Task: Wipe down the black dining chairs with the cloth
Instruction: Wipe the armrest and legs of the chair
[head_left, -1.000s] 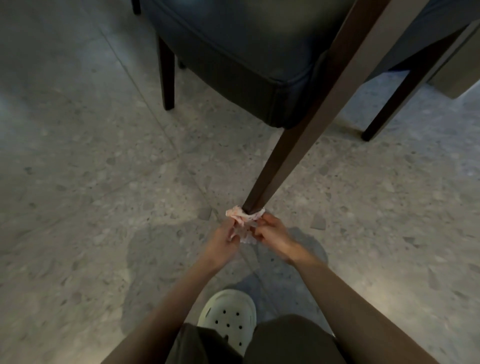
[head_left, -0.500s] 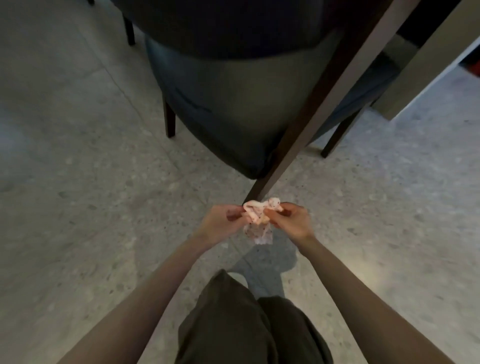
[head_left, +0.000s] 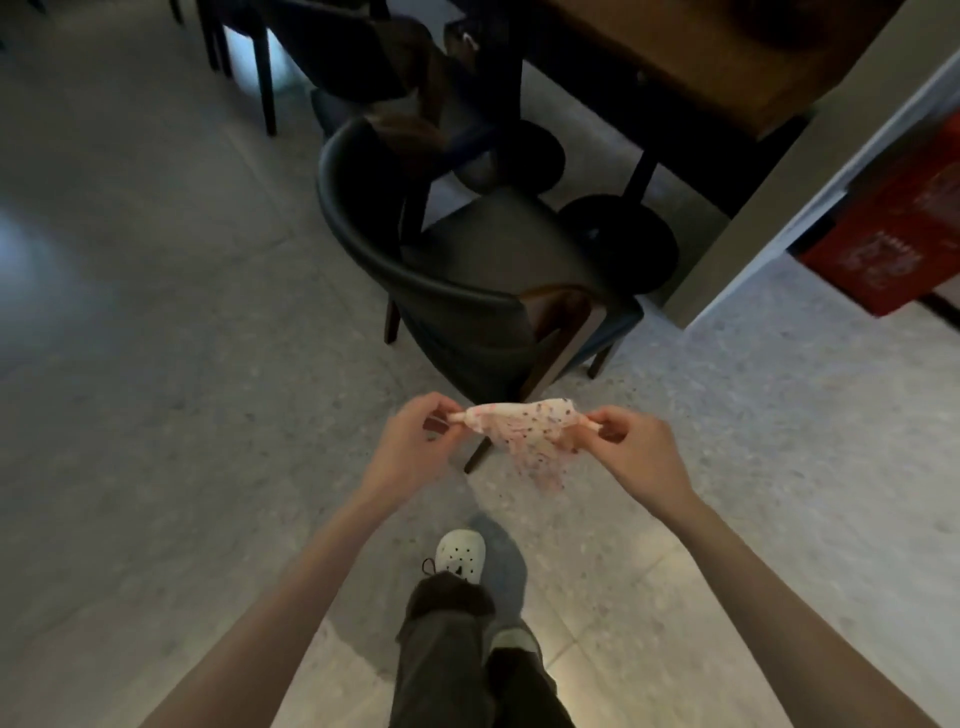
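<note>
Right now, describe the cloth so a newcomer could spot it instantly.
Find the black curved-back chair mid-frame on the grey speckled floor. Just nearer the camera, the left hand and right hand pinch opposite ends of the cloth, stretched between them. It is small, pale pink-white with dark and red specks, the only light patterned thing in view.

The chair (head_left: 363, 249) is padded in a smooth black leather-like covering with a dull sheen. Its leg (head_left: 563, 345) is dark brown wood with a satin finish. The cloth (head_left: 524, 431) is thin, limp, pale speckled fabric. The floor (head_left: 156, 364) is smooth speckled stone, faintly glossy. The shoe (head_left: 460, 553) is matt white plastic.
</note>
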